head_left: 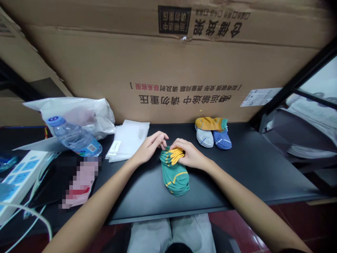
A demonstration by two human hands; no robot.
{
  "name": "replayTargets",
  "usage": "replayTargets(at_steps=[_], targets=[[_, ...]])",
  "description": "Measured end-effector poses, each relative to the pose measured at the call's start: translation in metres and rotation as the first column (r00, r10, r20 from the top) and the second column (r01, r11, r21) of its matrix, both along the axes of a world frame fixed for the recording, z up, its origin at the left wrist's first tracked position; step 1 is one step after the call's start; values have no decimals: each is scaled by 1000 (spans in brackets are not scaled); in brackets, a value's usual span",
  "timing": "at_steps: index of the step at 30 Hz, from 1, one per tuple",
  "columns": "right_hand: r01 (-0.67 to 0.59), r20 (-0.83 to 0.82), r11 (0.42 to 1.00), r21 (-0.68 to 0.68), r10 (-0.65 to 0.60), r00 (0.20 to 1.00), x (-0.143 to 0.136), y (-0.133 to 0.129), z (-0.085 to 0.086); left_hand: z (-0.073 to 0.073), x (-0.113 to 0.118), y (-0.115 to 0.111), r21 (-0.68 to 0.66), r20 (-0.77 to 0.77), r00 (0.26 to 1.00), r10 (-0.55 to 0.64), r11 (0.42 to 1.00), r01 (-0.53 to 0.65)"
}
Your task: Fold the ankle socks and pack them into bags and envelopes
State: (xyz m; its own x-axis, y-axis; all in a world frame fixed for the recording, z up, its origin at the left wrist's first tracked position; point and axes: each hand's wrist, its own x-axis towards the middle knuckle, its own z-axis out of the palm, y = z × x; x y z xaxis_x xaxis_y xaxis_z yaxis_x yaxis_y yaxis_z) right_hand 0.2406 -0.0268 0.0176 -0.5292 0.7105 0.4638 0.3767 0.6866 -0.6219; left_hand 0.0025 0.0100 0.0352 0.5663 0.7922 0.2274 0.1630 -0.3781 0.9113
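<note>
A stack of green socks (175,179) with yellow stripes lies on the dark table in front of me. Its yellow cuffs (177,155) are bunched at the upper end. My right hand (191,153) is closed on these cuffs from the right, thumb and fingers pressed around them. At the stack's upper left is my left hand (152,146), its fingers loosely bent and apart, with no held thing visible. The fingertips are close to the green fabric; whether they touch it I cannot tell.
Folded yellow socks (209,123) rest across grey socks (204,137) and blue socks (222,139). White plastic packets (129,138), a water bottle (76,137), a white bag (79,109) and a power strip (19,175) are leftward. A cardboard wall (168,66) stands behind.
</note>
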Motion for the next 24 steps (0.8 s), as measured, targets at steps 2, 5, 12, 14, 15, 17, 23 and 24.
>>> replayTargets(at_steps=[2, 5, 12, 14, 15, 17, 23, 24], targets=[[-53, 15, 998, 13, 53, 998, 3, 0, 2, -3, -2, 3, 94, -141, 989, 51, 995, -38], [-76, 32, 997, 19, 76, 997, 4, -1, 3, -10, -6, 5, 282, -367, 923, 112, 960, -4], [-109, -7, 994, -10, 109, 994, 3, -4, 5, -12, -4, 0, 326, -425, 895, 132, 945, 15], [-106, -5, 994, -16, 106, 994, 2, -6, 7, -11, -2, -2, 275, -382, 917, 113, 961, -4], [-108, 5, 994, -24, 108, 994, 1, -7, 9, -10, -1, -2, 258, -359, 927, 113, 966, -18], [-119, 32, 992, -47, 121, 992, -1, -9, 10, -11, 0, -2, 241, -310, 943, 122, 969, -46], [-111, 59, 993, -51, 114, 992, -3, -11, 9, -13, 1, 1, 130, -99, 994, 44, 991, -31], [-103, 59, 994, -46, 106, 993, -3, -11, 8, -12, 2, 0, 117, -65, 998, 18, 993, -11]])
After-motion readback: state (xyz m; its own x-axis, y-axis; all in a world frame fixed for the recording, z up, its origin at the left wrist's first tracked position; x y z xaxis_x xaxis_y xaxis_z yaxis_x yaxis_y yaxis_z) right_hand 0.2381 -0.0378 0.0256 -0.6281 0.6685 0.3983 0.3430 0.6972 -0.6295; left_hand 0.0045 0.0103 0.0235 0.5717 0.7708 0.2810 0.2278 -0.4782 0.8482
